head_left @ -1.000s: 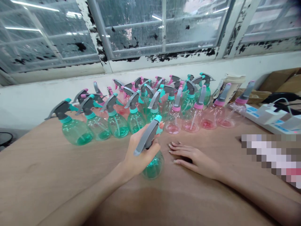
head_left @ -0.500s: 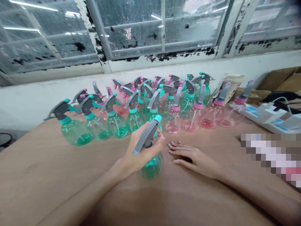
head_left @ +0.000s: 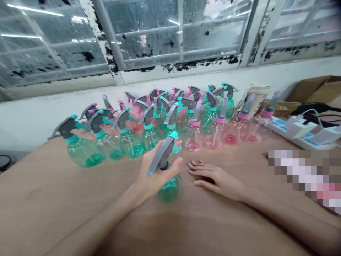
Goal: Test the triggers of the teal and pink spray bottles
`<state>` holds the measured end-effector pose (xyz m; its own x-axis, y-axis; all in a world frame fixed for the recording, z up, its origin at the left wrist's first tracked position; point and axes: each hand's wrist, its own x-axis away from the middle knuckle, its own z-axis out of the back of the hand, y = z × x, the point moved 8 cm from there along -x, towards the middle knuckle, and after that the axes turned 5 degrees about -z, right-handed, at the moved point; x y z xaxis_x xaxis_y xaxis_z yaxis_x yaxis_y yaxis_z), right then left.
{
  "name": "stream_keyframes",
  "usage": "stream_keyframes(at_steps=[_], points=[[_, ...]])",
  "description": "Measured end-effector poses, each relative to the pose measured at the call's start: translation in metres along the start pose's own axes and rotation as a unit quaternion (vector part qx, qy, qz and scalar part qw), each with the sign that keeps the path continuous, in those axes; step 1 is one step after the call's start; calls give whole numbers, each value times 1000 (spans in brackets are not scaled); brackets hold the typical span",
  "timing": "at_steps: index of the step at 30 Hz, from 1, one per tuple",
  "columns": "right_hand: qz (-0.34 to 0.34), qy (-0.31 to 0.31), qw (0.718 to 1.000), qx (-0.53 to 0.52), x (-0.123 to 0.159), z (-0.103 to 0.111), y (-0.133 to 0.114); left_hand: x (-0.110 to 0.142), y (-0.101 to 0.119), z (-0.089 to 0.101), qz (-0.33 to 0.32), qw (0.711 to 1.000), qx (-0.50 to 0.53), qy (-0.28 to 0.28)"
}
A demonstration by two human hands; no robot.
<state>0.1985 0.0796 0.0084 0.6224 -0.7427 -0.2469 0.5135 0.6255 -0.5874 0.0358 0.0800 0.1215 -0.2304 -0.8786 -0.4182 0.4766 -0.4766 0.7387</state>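
A green spray bottle (head_left: 170,190) with a grey head and teal nozzle stands on the wooden table before me. My left hand (head_left: 157,170) is wrapped around its neck from the left, the thumb on the near side and the other fingers partly hidden behind the head. Palm down, my right hand (head_left: 217,179) lies on the table to the right of this bottle, fingers stretched out and holding nothing. Just beyond both hands is a front row of spray bottles, green ones (head_left: 131,144) on the left and pink ones (head_left: 214,137) on the right.
More spray bottles crowd behind the front row, against the white wall (head_left: 34,106) under the windows. At the right are a paper cup (head_left: 257,96), cardboard (head_left: 314,89), and a white power strip (head_left: 293,133) with plugs. A blurred-out patch covers the table's right side.
My left thumb and fingers have loosened a little around the bottle's neck, and fewer fingertips show. The right hand stays in place. The view has shifted slightly.
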Motion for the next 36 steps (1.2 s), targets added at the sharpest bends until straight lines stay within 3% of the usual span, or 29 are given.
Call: stream_keyframes(at_steps=[5, 12, 20, 28, 32, 34, 36], points=[[1, -5, 1000, 9, 0, 0, -1, 2, 2, 1, -30, 999, -41, 18], [1, 2, 1000, 10, -1, 1, -3, 10, -7, 4, 2, 996, -78, 39], [11, 6, 1000, 19, -1, 2, -6, 30, -15, 2, 28, 996, -80, 12], [19, -3, 999, 46, 1, -2, -8, 46, -9, 8, 26, 988, -150, -14], [4, 0, 998, 59, 3, -6, -1, 60, -10, 36, 17, 982, -189, 10], [2, -1, 998, 63, 5, -8, 1, 73, -18, 64, 26, 978, -206, 37], [3, 0, 998, 69, 6, -10, 3, 89, -31, 103, 56, 969, -226, 78]])
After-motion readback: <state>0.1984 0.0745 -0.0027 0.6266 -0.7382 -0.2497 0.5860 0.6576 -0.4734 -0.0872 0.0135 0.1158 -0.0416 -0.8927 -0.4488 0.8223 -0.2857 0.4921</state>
